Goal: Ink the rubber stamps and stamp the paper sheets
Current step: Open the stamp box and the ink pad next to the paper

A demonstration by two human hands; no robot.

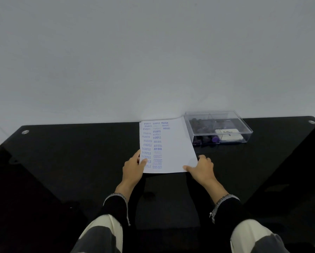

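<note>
A stamped paper sheet (171, 147) lay on the black surface (80, 152). The left hand (133, 168) gripped its near left edge, thumb on top; the right hand (201, 168) held the near right corner. Just right stood a clear plastic box (218, 126) holding purple stamps (206, 138) and a white Artline ink pad (228, 134).

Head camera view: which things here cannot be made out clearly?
- Dark stamps in the clear plastic box: too small and shadowed to count.
- Lowest purple prints on the white paper sheet: blurred; the left hand covers some.
- Right hand fingertips: hidden behind the sheet corner.
</note>
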